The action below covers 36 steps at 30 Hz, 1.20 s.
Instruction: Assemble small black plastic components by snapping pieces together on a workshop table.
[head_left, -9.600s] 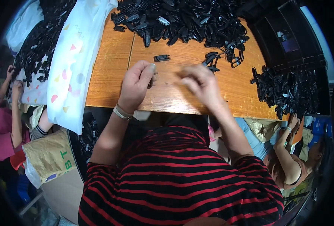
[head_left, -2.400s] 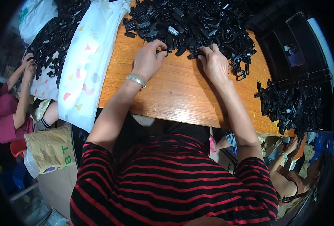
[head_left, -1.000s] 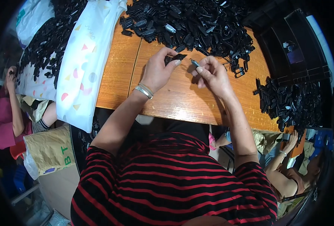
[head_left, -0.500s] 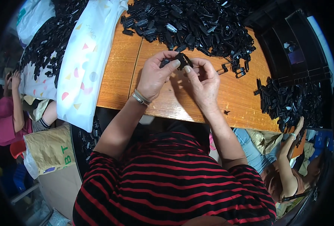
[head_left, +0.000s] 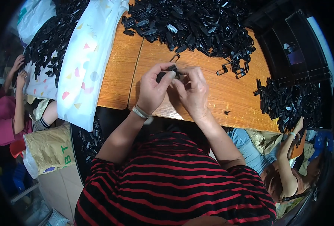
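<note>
Hands meet, seemingly on a black part, between pile and table edge.

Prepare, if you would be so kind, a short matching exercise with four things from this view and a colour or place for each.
Things:
1. small black part
2. plastic sheet
3. paper sack
4. camera wearer's shirt

Colours and places:
A. black with red stripes
B. at the fingertips of the camera wearer's left hand
C. brown with green print
D. white with scattered coloured shapes

Right pairs: 1-B, 2-D, 3-C, 4-A.
</note>
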### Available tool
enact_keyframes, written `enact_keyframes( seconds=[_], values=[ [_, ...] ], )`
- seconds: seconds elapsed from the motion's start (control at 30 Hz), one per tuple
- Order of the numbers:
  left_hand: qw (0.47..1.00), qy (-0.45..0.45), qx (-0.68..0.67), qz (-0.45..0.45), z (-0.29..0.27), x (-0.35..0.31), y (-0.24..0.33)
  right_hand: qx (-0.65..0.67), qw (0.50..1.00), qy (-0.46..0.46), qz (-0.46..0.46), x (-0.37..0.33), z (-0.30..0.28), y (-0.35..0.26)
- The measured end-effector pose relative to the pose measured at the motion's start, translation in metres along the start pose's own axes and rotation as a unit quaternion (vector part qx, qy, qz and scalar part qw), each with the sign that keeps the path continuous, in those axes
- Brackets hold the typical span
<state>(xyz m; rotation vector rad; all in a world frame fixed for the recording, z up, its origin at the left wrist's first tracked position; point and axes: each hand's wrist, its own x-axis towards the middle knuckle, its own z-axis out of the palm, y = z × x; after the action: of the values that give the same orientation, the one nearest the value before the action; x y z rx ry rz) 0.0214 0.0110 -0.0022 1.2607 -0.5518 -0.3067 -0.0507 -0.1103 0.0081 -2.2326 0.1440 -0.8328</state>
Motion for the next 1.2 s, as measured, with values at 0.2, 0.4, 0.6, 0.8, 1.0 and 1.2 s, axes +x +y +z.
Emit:
enact_keyframes(
  seconds=[0.2,0.4,0.6,0.8,1.0,1.2],
  values=[
    [0.993,-0.033,-0.083,-0.072,-0.010,-0.015,0.011,0.014,0.998,-0.057,0.002,-0.010,0.005,-0.009],
    [0.992,-0.021,-0.055,-0.115,-0.028,-0.021,0.042,0.154,0.983,-0.094,0.021,-0.015,0.024,-0.038],
    [0.944,-0.022,0.260,-0.200,-0.106,-0.081,0.067,0.190,0.937,-0.293,-0.030,-0.014,0.037,-0.044],
    [0.718,-0.077,0.665,-0.194,-0.150,-0.154,0.096,-0.005,0.970,-0.220,-0.106,0.032,0.005,0.005],
    [0.830,-0.246,0.464,-0.186,-0.088,-0.082,0.089,-0.211,0.934,-0.258,-0.132,0.067,0.001,0.031],
    [0.931,-0.078,0.357,0.005,-0.044,0.024,0.055,-0.217,0.920,-0.292,-0.148,0.067,-0.004,0.033]
  ],
)
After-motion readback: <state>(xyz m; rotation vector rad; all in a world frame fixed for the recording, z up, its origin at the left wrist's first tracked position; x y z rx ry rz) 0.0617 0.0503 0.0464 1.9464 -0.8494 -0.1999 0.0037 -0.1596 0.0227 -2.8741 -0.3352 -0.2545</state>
